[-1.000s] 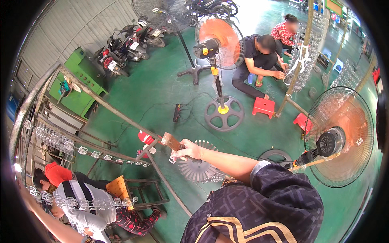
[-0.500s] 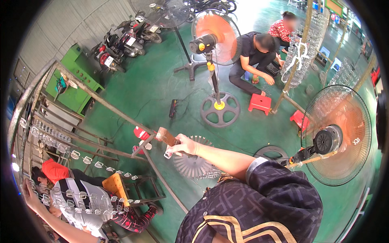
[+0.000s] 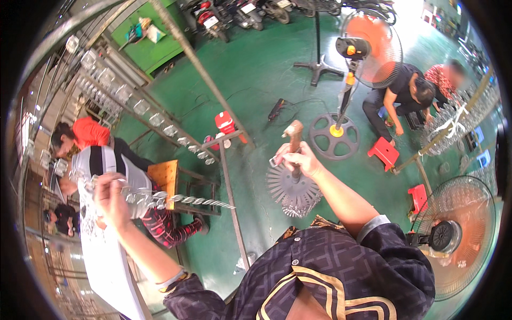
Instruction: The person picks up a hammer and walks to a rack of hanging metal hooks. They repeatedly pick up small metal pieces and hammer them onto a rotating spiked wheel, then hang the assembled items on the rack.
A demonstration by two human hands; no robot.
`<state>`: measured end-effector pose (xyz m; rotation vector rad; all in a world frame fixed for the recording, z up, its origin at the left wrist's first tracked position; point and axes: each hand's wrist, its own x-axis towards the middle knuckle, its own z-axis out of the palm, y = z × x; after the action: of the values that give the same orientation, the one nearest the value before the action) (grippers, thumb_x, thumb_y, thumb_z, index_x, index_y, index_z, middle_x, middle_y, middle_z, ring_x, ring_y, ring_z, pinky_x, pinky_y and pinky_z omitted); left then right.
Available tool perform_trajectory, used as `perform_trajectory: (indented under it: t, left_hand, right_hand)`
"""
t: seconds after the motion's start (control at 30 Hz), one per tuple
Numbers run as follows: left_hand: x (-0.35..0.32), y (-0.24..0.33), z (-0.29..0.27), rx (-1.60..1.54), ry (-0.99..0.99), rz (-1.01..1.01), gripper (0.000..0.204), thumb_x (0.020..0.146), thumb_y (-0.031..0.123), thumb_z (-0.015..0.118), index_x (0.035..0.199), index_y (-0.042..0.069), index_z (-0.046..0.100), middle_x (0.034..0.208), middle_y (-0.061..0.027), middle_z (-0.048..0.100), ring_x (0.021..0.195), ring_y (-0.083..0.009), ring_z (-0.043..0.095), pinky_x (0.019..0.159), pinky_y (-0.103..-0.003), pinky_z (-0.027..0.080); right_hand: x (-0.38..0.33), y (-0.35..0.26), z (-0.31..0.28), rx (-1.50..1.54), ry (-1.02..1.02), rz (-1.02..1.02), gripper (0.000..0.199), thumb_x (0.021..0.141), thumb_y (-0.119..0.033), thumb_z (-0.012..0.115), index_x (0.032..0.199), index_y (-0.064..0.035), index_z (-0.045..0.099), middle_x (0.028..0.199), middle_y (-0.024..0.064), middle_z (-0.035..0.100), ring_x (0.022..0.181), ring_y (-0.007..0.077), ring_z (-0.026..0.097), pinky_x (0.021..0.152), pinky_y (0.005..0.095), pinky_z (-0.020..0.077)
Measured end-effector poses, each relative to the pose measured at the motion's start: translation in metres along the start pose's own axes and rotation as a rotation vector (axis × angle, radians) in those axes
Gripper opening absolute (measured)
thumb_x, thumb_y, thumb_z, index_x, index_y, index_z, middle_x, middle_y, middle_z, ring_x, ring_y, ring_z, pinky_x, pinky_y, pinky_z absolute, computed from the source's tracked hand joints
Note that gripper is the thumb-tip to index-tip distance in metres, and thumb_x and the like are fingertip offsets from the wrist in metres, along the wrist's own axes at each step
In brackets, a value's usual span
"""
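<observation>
My right hand [image 3: 302, 161] is closed around a small, pale, loop-shaped piece [image 3: 276, 160], held beside a brown-topped post [image 3: 294, 137]. Below that hand is a grey slotted disc [image 3: 293, 188], with many small shiny pieces hanging at its near edge. My left hand [image 3: 112, 201] is raised at the left, fingers curled, at the end of a row of silver frame-shaped pieces [image 3: 160, 199]. What lies between its fingers is too unclear to name. Another row of silver pieces [image 3: 141, 107] hangs on the rack beyond.
A metal rack frame [image 3: 226, 192] runs along the left. Behind it a person in grey and another in red bend near a wooden stool [image 3: 164, 176]. Fans [image 3: 441, 236], red stools [image 3: 384, 153] and a crouching co-worker [image 3: 400, 98] are at the right. Motorcycles [image 3: 210, 21] stand far back.
The view has swung left. My left hand has come from the far-left rail to the row of silver pieces. My right hand still holds the small piece near the post.
</observation>
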<state>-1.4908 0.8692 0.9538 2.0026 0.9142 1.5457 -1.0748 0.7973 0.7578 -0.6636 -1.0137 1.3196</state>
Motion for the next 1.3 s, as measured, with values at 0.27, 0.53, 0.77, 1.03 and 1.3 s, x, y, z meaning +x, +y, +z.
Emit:
perform_trajectory:
  t: [0.27,0.53,0.77,1.03,1.3]
  left_hand:
    - [-0.097,-0.05,0.091,-0.433,-0.374,-0.268,0.008,0.072,0.0,0.064,0.077,0.0,0.058,0.074,-0.0083,0.056,0.074,-0.0174,0.053,0.066,-0.03,0.045]
    - [-0.201,-0.123,0.177,-0.698,-0.768,-0.601,0.007,0.075,-0.003,0.064,0.08,0.0,0.061,0.078,-0.0079,0.06,0.075,-0.0164,0.058,0.069,-0.028,0.048]
    - [-0.253,-0.165,0.227,-0.87,-0.925,-0.846,0.007,0.079,0.003,0.064,0.085,0.001,0.061,0.08,-0.002,0.062,0.077,-0.0101,0.058,0.073,-0.025,0.047]
    - [-0.284,-0.197,0.249,-0.913,-0.999,-0.938,0.009,0.079,0.006,0.065,0.088,0.003,0.061,0.081,0.0004,0.062,0.077,-0.0083,0.056,0.073,-0.024,0.046]
    - [-0.292,-0.213,0.259,-1.039,-0.957,-1.046,0.009,0.08,0.008,0.063,0.088,0.004,0.062,0.082,0.001,0.062,0.076,-0.0085,0.056,0.072,-0.024,0.045]
  right_hand:
    - [0.003,-0.002,-0.002,-0.062,-0.007,0.002,0.033,0.074,-0.025,0.058,0.078,0.0076,0.063,0.082,0.015,0.059,0.051,0.0125,0.049,0.044,0.0223,0.0368]
    - [0.006,-0.004,-0.001,-0.078,-0.062,0.023,0.034,0.073,-0.026,0.057,0.077,0.0073,0.063,0.083,0.0144,0.06,0.051,0.0131,0.049,0.046,0.0237,0.0375]
    - [0.004,-0.004,-0.002,-0.085,-0.101,0.087,0.036,0.073,-0.028,0.057,0.075,0.0075,0.063,0.081,0.0146,0.059,0.058,0.0144,0.052,0.048,0.023,0.0385]
    - [0.005,-0.004,-0.002,-0.072,-0.15,0.099,0.039,0.071,-0.03,0.06,0.074,0.0084,0.063,0.08,0.0169,0.059,0.06,0.0166,0.053,0.049,0.0229,0.0396]
    - [0.007,0.0,0.005,-0.042,-0.173,0.124,0.04,0.07,-0.03,0.061,0.075,0.0095,0.063,0.081,0.0187,0.058,0.058,0.0168,0.052,0.049,0.0228,0.0393]
